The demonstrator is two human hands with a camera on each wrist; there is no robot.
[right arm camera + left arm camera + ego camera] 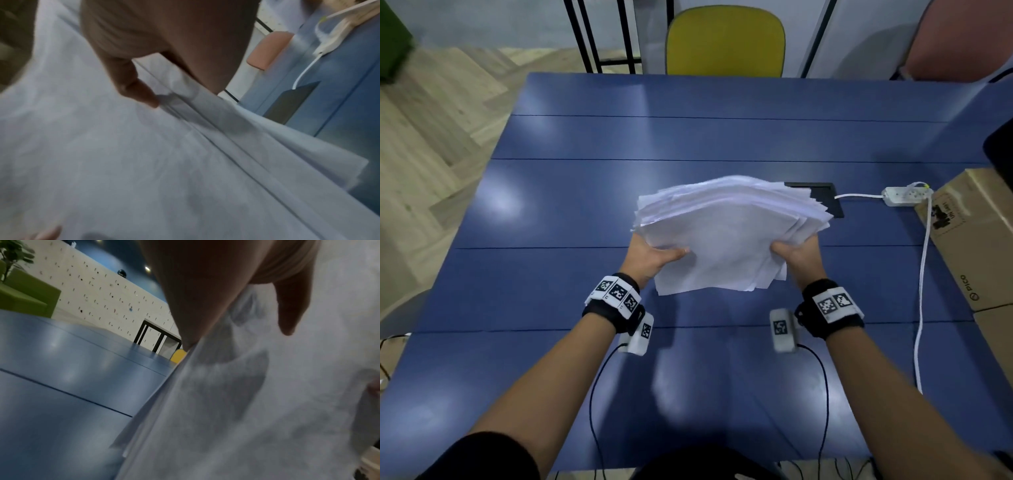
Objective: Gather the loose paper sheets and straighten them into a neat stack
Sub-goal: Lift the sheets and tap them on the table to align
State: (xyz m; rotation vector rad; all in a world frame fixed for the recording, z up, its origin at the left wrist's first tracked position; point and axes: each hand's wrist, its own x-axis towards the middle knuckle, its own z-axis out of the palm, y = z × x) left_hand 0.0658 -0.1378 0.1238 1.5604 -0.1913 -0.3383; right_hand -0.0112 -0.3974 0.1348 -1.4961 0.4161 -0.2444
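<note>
A thick bundle of white paper sheets (729, 233) is held up off the blue table (551, 205), its edges fanned and uneven. My left hand (654, 257) grips the bundle's left side, thumb lying on top. My right hand (796, 253) grips its right side, thumb over the top sheet. In the left wrist view the thumb (287, 308) presses on the paper sheets (257, 402). In the right wrist view the thumb (131, 84) lies on the staggered paper sheets (144, 162). The fingers beneath the sheets are hidden.
A black floor-box plate (825, 198) is set into the table behind the bundle. A white power strip (904, 196) with a trailing cable and a cardboard box (972, 240) sit at the right. A yellow chair (726, 41) stands past the far edge.
</note>
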